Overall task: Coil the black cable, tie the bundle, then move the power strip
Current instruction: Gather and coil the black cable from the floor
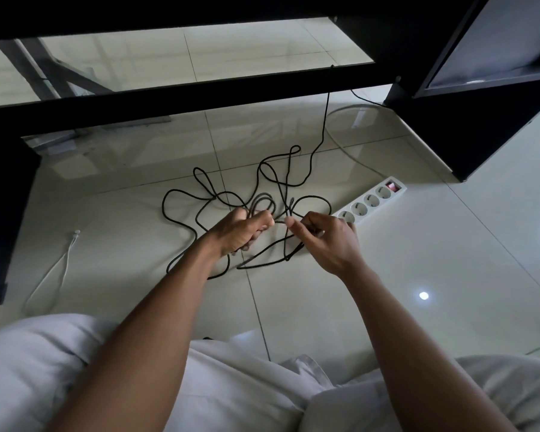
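Beyond the left hand (pixel 243 229), gripping perhaps 2 loops, the black cable (pixel 181 213) sprawled mostly uncoiled; the right hand (pixel 325 241) pinched a strand; tying and the power strip (pixel 371 201) move were not yet done.

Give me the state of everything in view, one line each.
black cable: loose and tangled on the floor, not yet coiled or tied
power strip: lying on the floor, visible sockets empty
left hand: grips cable loops
right hand: pinches a cable strand
white cable: loose on floor
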The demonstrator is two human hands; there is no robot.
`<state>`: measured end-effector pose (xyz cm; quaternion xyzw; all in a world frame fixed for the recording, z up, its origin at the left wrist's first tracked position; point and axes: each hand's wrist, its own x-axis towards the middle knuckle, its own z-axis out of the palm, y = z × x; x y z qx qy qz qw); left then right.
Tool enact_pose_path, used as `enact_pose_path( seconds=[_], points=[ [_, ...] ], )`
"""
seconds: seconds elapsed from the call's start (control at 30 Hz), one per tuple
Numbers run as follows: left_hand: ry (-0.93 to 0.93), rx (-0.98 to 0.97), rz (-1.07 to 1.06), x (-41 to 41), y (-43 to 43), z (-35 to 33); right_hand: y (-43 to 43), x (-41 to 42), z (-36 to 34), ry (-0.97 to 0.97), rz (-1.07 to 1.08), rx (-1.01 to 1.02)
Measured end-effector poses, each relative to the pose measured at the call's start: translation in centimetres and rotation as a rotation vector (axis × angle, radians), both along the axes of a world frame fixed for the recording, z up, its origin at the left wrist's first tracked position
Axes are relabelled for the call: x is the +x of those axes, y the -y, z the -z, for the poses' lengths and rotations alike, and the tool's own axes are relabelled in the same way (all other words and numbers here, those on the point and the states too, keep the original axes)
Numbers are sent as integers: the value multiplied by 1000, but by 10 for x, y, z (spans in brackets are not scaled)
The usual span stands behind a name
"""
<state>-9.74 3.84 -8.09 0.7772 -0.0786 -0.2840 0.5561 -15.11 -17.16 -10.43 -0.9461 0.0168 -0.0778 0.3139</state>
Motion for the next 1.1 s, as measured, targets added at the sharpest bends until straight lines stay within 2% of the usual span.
enact_pose_path(
  seconds=[0.1, 0.2, 0.27, 0.33, 0.4, 0.47, 0.83, 0.97, 1.1],
  points=[
    [151, 124, -286, 11, -18, 8, 11, 1, -1, -28, 58, -71],
    [121, 33, -425, 16, -25, 13, 10, 1, -3, 0, 17, -50],
    [20, -62, -371, 14, -16, 14, -2, 1, -4, 28, -42, 20],
    [-78, -133, -280, 6, -2, 13, -16, 0, -4, 32, -72, 179],
    [-112, -167, -240, -1, 9, 14, -24, 0, -1, 32, -44, 357],
    [-98, -165, -224, -4, 15, 17, -27, 0, 0, 9, -13, 439],
    [110, -235, 17, -17, 29, 9, -37, -3, -7, -125, -52, 402],
    [69, -347, -24, -21, 33, 5, -35, -1, -5, -153, -62, 410],
    [60, -397, -171, -14, 32, 10, -38, -2, 2, -156, -92, 343]
  ],
)
